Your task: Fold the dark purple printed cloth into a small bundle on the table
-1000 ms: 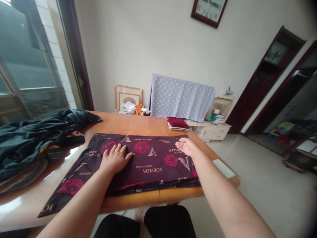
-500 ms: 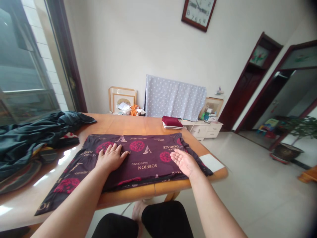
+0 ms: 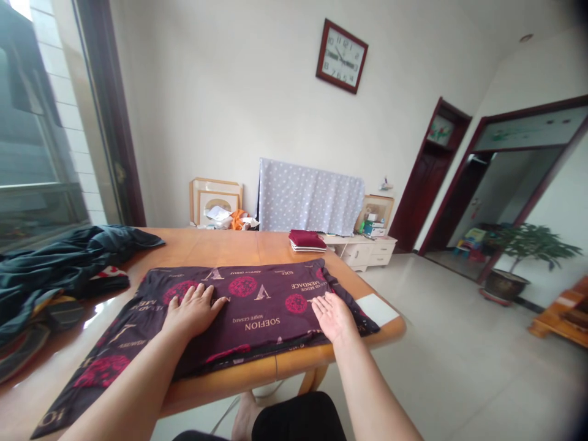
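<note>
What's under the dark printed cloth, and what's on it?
The printed cloth lies on the wooden table; anything else beneath is covered from view. On top, the left hand rests palm down. The right hand is over the cloth's right part, palm up; contact is unclear.

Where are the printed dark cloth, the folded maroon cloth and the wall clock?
Printed dark cloth (image 3: 250, 309), head view: middle of its upper side.
Folded maroon cloth (image 3: 306, 238), head view: its top face.
Wall clock (image 3: 342, 56), head view: its dial.

The left forearm (image 3: 133, 367) hides part of the dark printed fabric (image 3: 260, 308); whether the right hand (image 3: 334, 316) touches it cannot be told. The frame crops the clothes pile (image 3: 59, 260) — left — and wooden furniture (image 3: 563, 312) — right.
</note>
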Demonstrator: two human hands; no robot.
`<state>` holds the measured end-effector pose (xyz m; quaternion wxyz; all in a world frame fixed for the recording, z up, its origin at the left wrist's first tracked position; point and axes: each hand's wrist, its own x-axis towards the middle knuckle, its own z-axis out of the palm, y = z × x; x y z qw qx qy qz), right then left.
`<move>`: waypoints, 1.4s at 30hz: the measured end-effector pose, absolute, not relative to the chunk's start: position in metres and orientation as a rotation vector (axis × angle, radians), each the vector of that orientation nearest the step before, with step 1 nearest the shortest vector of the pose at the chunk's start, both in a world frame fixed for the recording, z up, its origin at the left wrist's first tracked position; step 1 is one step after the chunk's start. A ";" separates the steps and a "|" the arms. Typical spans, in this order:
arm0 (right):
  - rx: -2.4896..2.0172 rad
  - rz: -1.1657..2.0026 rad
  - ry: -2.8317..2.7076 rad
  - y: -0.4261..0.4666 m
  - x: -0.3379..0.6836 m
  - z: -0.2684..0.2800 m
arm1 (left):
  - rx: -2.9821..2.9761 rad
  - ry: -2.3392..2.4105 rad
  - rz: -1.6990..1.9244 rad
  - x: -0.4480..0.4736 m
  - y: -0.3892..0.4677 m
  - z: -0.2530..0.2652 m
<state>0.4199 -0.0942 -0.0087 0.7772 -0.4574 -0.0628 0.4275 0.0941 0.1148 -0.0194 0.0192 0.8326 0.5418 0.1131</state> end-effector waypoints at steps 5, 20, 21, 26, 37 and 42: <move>-1.003 0.777 -0.074 -0.115 0.435 -0.007 | 2.572 1.672 0.370 0.094 0.116 -0.020; -0.979 0.848 -0.125 -0.088 0.443 -0.040 | 2.451 1.622 0.431 0.089 0.095 -0.010; -0.987 0.845 -0.135 -0.086 0.447 -0.048 | 2.439 1.616 0.435 0.088 0.094 -0.009; -0.996 0.794 -0.217 -0.082 0.459 -0.074 | 2.355 1.561 0.474 0.085 0.094 -0.009; -1.002 0.803 -0.243 -0.083 0.452 -0.068 | 2.209 1.590 0.740 0.037 0.112 0.007; -0.949 0.790 -0.258 -0.086 0.448 -0.067 | 1.977 1.824 0.869 -0.018 0.117 0.016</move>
